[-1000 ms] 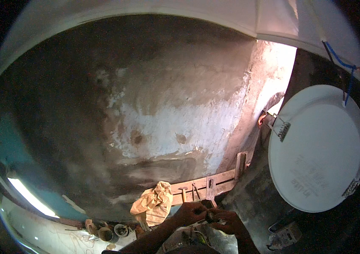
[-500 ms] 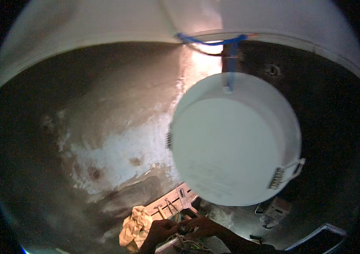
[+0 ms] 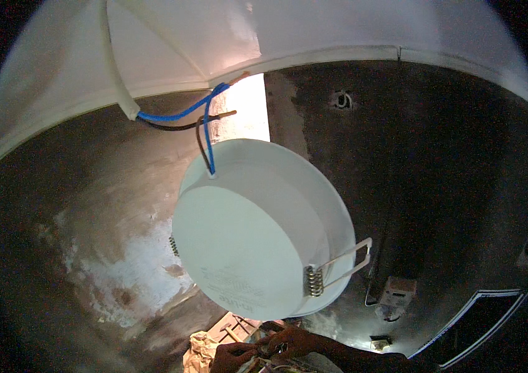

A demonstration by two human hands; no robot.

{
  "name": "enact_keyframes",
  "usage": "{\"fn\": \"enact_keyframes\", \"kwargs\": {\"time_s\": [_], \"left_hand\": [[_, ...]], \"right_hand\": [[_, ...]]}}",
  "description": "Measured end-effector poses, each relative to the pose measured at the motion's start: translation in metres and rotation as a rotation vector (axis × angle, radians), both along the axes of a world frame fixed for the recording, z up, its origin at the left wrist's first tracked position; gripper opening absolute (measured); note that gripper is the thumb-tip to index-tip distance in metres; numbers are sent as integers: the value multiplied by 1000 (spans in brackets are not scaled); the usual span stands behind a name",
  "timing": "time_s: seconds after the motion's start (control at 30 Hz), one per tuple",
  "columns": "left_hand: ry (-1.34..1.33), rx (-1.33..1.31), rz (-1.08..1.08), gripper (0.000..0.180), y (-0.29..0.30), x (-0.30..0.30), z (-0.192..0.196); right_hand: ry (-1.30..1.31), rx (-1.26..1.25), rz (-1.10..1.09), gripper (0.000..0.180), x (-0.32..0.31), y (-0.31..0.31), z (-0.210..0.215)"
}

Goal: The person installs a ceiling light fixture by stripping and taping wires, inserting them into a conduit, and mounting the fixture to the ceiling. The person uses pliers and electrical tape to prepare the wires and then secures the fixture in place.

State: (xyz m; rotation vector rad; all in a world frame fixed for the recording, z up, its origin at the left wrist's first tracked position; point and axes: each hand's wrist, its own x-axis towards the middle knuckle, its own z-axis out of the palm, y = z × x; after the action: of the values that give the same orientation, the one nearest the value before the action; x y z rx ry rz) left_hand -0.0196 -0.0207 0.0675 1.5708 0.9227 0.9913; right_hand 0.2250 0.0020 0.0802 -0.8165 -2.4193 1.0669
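Low in the frame, the left hand (image 3: 233,357) and right hand (image 3: 295,343) meet, pinching small stiff wiring (image 3: 270,354), likely fiddly, beneath the round white dangling downlight (image 3: 251,242).

Round white lamp (image 3: 257,242) — now centre, nearer.

Our left hand (image 3: 234,357) and right hand (image 3: 295,342): both bare, no gloves, rings or watch that we can make out. Our forearms show no sleeves; dim light hides finer detail.
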Motion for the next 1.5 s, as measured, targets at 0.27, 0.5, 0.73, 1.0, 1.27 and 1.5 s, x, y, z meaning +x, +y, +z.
{"fn": "enact_keyframes", "kwargs": {"time_s": [0.27, 0.5, 0.73, 1.0, 1.27, 1.5], "left_hand": [[264, 216, 188, 23, -9, 12, 2], [282, 494, 293, 29, -18, 31, 15], [128, 334, 249, 15, -16, 28, 5], [-185, -60, 11, 12, -7, 14, -10], [-95, -67, -62, 17, -8, 11, 6], [216, 210, 15, 10, -17, 13, 24]], "right_hand": [[-54, -25, 41, 22, -2, -2, -7], [59, 28, 104, 26, -1, 0, -12], [-114, -18, -18, 31, 6, -6, -2], [5, 87, -4, 29, 11, -7, -8], [-3, 114, 36, 28, 11, -8, -1], [-15, 151, 90, 26, 10, -11, 6]]}}
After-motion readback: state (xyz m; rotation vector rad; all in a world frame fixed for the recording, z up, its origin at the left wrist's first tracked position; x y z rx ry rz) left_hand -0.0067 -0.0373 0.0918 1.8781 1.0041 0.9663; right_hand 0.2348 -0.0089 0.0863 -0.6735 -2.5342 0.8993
